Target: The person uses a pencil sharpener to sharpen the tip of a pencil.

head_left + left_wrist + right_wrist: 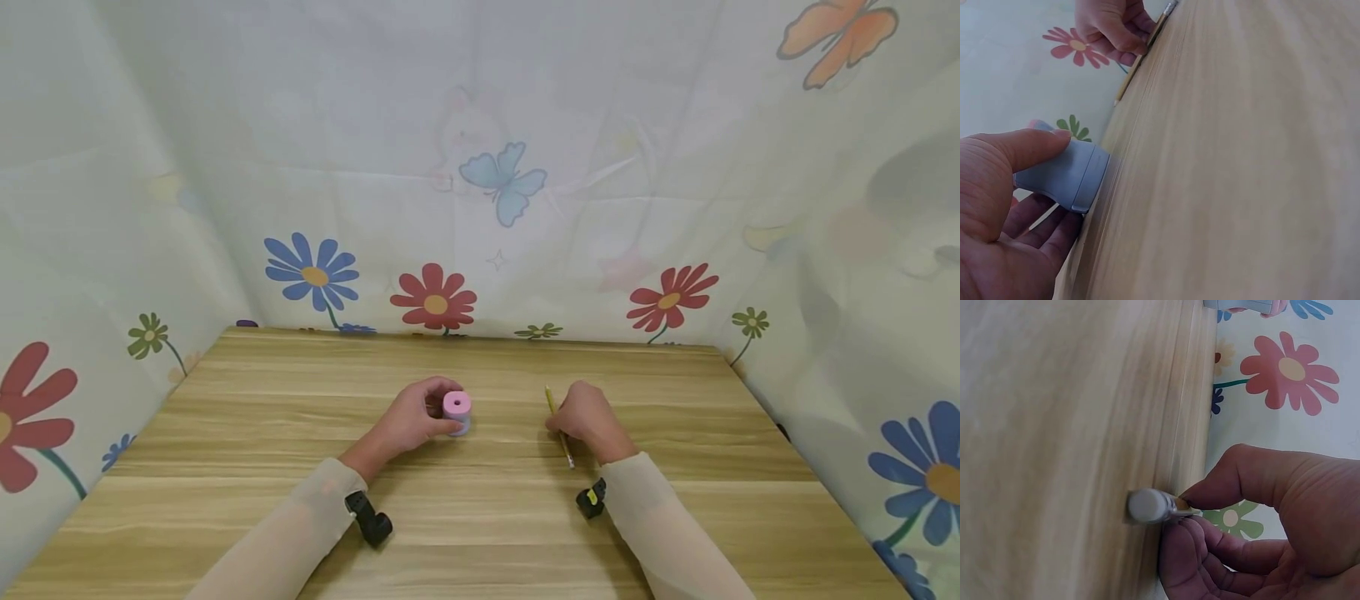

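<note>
A small pencil sharpener (457, 407) with a pink top and a round hole in it stands upright on the table. My left hand (408, 418) holds it from the left, thumb on the near side and fingers on the far side. Its blue-grey body (1069, 175) fills the grip in the left wrist view. To the right, my right hand (588, 417) pinches a yellow pencil (551, 401) between thumb and fingers, close to the tabletop. The pencil's tip points away from me; its pale eraser end (1147, 505) faces the right wrist camera.
The wood-grain table (480, 517) spreads under both hands. A white cloth (337, 125) printed with flowers and butterflies hangs behind it and along both sides. A black wrist camera (371, 521) sits on the left cuff, another one (591, 500) on the right.
</note>
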Demonstrator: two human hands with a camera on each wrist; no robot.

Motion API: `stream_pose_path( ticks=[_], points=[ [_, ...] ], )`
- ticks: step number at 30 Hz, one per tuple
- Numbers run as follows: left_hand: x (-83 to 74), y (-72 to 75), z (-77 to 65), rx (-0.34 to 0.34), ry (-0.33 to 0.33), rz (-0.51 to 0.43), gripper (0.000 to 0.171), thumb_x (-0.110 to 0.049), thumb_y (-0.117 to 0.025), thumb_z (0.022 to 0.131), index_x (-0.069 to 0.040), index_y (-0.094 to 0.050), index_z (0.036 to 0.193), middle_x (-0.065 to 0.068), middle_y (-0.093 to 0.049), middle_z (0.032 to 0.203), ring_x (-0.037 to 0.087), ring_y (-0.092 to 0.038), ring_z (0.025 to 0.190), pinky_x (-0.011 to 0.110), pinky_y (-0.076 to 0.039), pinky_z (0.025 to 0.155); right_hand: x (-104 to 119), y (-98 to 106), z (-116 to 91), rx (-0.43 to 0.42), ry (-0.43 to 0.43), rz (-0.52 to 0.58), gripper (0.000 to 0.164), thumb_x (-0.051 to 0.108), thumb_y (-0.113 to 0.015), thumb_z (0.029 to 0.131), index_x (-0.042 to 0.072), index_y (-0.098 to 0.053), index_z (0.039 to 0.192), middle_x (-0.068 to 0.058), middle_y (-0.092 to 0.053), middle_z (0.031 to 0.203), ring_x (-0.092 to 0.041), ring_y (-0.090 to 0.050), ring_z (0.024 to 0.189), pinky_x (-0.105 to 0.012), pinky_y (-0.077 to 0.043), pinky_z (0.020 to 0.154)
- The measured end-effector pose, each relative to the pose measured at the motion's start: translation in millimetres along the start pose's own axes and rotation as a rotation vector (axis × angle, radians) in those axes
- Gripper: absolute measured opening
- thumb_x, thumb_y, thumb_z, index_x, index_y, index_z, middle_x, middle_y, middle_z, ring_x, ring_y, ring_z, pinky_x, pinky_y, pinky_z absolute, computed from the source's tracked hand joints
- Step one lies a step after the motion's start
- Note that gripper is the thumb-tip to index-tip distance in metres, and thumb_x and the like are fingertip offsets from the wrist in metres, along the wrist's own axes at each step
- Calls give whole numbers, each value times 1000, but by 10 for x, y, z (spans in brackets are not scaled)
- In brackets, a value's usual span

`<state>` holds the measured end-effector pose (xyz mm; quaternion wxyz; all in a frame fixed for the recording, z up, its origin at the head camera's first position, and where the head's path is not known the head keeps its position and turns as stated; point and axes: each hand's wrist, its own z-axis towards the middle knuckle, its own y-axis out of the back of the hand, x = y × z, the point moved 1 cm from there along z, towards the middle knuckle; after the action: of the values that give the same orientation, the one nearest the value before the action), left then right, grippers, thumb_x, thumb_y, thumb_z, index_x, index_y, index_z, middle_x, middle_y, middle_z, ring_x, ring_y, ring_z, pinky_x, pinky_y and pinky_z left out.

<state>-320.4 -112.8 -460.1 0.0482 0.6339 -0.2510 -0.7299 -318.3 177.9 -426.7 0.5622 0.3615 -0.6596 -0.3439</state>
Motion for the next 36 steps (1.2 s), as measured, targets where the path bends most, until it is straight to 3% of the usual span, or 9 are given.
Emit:
stream_pose_path(
  ticks=[13, 30, 36],
  points=[
    [10, 28, 11, 33, -14, 7, 50, -14, -89, 80, -18, -66, 125, 1, -68, 118, 20, -63, 105, 40, -54, 99, -2, 0, -18, -2, 8, -2, 31, 12, -79, 75, 10, -59, 51, 4, -47, 46, -12, -45, 43, -24, -36, 44],
    [-6, 96, -15, 49, -51, 41, 48, -10, -86, 82, -18, -66, 125, 2, -67, 119, 21, -62, 104, 42, -53, 98, -57, 14, -40, 13, 32, 6, 27, 17, -78, 78, 7, -70, 55, 6, -51, 45, -9, -43, 42, -23, -35, 43],
    [-27, 142, -32, 44, -68, 80, 50, -9, -85, 82, -17, -65, 127, 2, -66, 123, 23, -61, 108, 47, -51, 103, -60, 41, -68, 21, 43, 13, 19, 19, -79, 80, 7, -74, 67, 2, -61, 55, -10, -49, 48, -24, -40, 47]
  ],
)
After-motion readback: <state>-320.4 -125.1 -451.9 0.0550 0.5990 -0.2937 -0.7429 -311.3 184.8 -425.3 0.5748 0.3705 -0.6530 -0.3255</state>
